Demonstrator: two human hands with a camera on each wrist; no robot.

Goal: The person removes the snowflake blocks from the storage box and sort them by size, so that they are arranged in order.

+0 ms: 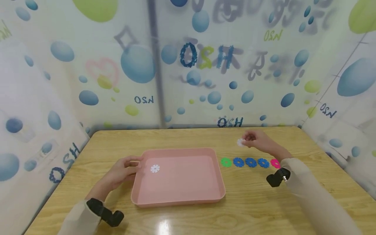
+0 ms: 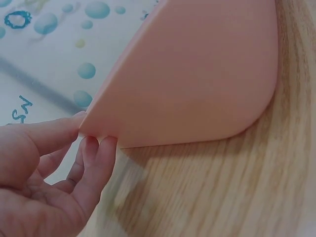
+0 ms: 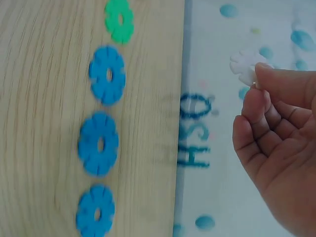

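Observation:
My right hand (image 1: 258, 141) pinches a white snowflake-shaped plastic disc (image 3: 243, 66) between thumb and index finger, above the far right part of the table. At the left side of a pink tray (image 1: 179, 203), my left hand (image 1: 123, 169) pinches the rim; the left wrist view shows its fingertips at the tray's corner (image 2: 187, 89). Inside the tray, toward its left, lies another white snowflake disc (image 1: 155, 168). Right of the tray is a row on the table: a green disc (image 1: 226, 162), several blue discs (image 1: 251, 162) and a pink disc (image 1: 275, 163), partly hidden by the right wrist.
The wooden table (image 1: 188, 220) ends at a patterned curtain (image 1: 188, 81) that hangs behind it and along both sides. Dark wrist cameras (image 1: 278, 177) sit on both forearms.

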